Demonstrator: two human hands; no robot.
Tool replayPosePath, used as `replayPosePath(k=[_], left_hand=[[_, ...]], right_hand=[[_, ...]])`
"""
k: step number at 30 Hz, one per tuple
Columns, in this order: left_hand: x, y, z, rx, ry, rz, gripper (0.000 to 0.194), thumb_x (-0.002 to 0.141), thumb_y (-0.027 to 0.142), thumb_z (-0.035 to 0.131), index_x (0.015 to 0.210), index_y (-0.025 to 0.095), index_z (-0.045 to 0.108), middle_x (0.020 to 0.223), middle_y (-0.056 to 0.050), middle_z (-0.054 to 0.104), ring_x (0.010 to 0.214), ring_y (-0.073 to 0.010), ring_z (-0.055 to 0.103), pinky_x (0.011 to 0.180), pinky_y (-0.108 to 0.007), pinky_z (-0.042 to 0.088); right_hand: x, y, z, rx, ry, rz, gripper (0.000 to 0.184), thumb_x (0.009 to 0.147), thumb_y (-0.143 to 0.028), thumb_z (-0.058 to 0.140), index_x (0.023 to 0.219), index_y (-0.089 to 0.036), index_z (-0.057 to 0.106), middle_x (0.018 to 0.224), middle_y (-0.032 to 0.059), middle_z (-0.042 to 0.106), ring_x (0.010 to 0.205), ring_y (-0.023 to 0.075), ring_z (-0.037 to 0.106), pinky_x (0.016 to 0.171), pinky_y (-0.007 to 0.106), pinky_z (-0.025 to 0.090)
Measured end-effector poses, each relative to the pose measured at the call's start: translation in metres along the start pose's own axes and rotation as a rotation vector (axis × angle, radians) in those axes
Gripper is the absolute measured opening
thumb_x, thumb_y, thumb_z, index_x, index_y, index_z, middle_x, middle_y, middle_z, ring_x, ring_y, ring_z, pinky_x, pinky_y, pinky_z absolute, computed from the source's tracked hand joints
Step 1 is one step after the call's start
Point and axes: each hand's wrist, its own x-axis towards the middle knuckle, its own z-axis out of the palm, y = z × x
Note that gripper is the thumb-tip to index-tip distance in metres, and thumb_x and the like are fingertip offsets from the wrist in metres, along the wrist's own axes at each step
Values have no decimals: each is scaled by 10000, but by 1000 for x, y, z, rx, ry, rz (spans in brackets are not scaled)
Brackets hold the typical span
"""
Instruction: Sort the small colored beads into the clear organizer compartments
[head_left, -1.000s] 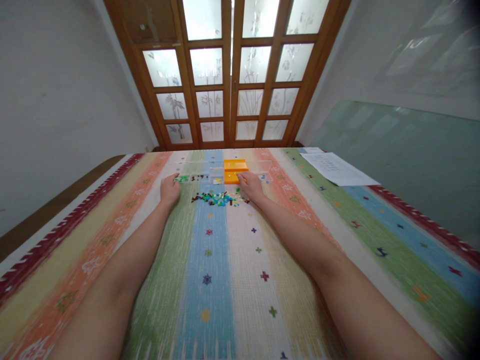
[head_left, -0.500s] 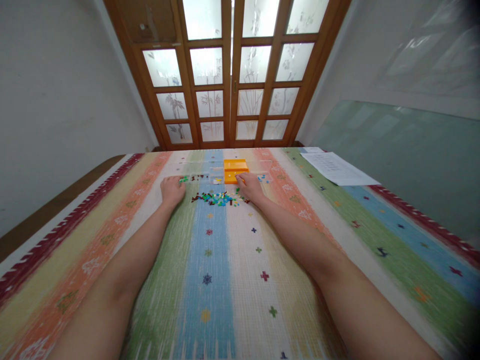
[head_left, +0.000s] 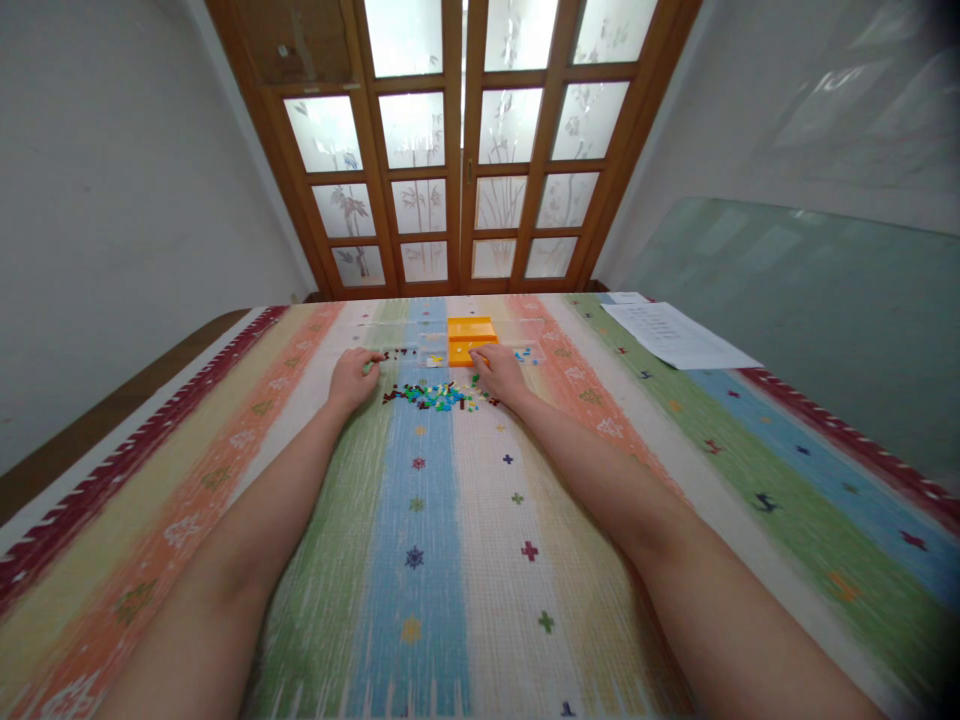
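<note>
My left hand (head_left: 354,380) is over the left end of a clear plastic box, its thumb and fingers slightly apart around the green pieces (head_left: 367,368) there. Dark brown pieces (head_left: 397,354) lie just beyond its fingertips. My right hand (head_left: 499,370) has its fingers bent together at the front of an orange box (head_left: 471,328); anything between those fingertips is too small to make out. Between the hands, a loose pile of small toy-brick-like pieces (head_left: 435,398) in blue, green, brown and white lies on the patterned cloth.
A clear compartment (head_left: 433,346) with a few yellow pieces adjoins the orange box. Blue pieces (head_left: 527,355) lie in the clear section to the right. Printed paper sheets (head_left: 675,335) rest at the back right of the tablecloth (head_left: 420,610). Behind stand wood-framed glass doors (head_left: 465,150).
My left hand has shifted slightly right, and its fingers now reach farther over the green pieces toward the brown ones. The right hand stays almost where it was.
</note>
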Motion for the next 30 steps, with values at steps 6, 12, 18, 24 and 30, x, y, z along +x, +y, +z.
replayPosePath(k=[6, 12, 18, 24, 30], left_hand=[[-3, 6, -4, -223, -330, 120, 188, 789, 300, 619, 886, 221, 759, 857, -42, 723, 788, -220, 624, 759, -338, 496], [-3, 7, -15, -329, -441, 137, 206, 760, 314, 681, 912, 201, 761, 862, -47, 710, 792, -212, 624, 730, -317, 488], [-1, 8, -16, -338, -484, 212, 189, 799, 334, 688, 903, 225, 801, 896, -60, 715, 857, -225, 640, 795, -330, 497], [-1, 8, -13, -332, -481, 180, 195, 799, 360, 698, 900, 229, 802, 894, -65, 710, 850, -224, 639, 784, -333, 506], [-2, 8, -10, -400, -467, 153, 160, 787, 356, 717, 837, 219, 784, 848, -59, 699, 790, -208, 629, 741, -320, 496]], right_hand=[[-1, 1, 1, 13, 3, -6, 328, 1076, -338, 483, 1089, -205, 782, 1110, 97, 774, 1024, 253, 670, 936, 373, 460], [0, 1, 1, 10, -1, -6, 333, 1077, -345, 484, 1077, -204, 785, 1085, 97, 774, 1005, 247, 665, 925, 363, 459], [-1, -1, 0, 5, 2, -7, 314, 1076, -327, 498, 1067, -199, 784, 1077, 97, 768, 996, 245, 658, 914, 355, 447], [-1, 1, 1, -3, -7, -14, 306, 1076, -332, 503, 1075, -202, 780, 1078, 95, 768, 999, 247, 657, 915, 357, 445], [-1, 4, 4, -1, 0, -16, 317, 1079, -350, 495, 1086, -211, 779, 1083, 94, 768, 1003, 245, 660, 912, 354, 446]])
